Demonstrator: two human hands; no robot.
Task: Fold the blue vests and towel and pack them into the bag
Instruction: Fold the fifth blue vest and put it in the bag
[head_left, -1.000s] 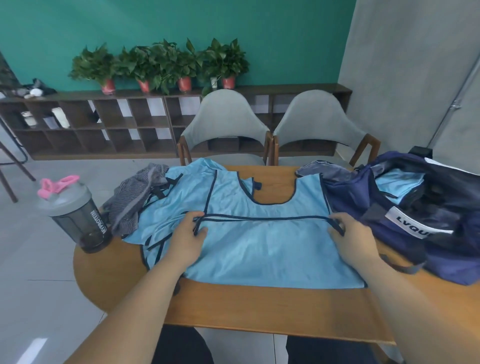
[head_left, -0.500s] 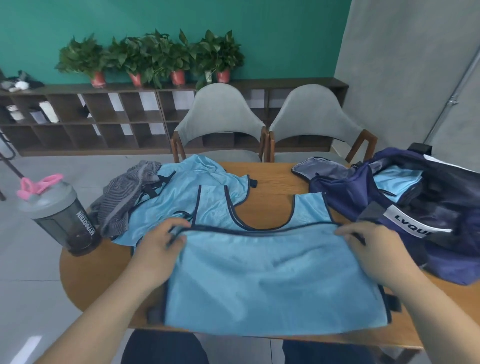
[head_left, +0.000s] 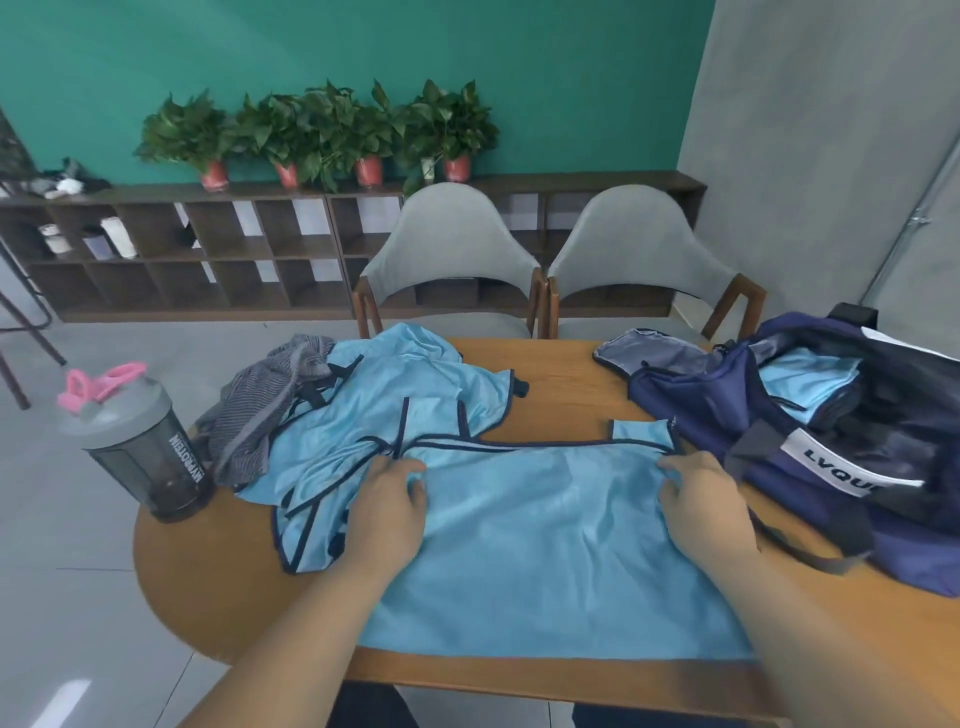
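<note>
A low dark shelf (head_left: 218, 260) runs along the teal wall (head_left: 363, 52). Potted plants (head_left: 322, 130) stand on it, two grey chairs (head_left: 452, 244) before it, a grey wall (head_left: 831, 130) to its right, and a pale tiled floor (head_left: 67, 545) below.

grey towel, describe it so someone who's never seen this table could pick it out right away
Start at the wooden table and look to its far left side, next to the shaker bottle. The towel lies crumpled there against the loose blue vest. It is the only grey, finely striped cloth; its neighbours are plain light blue.
</note>
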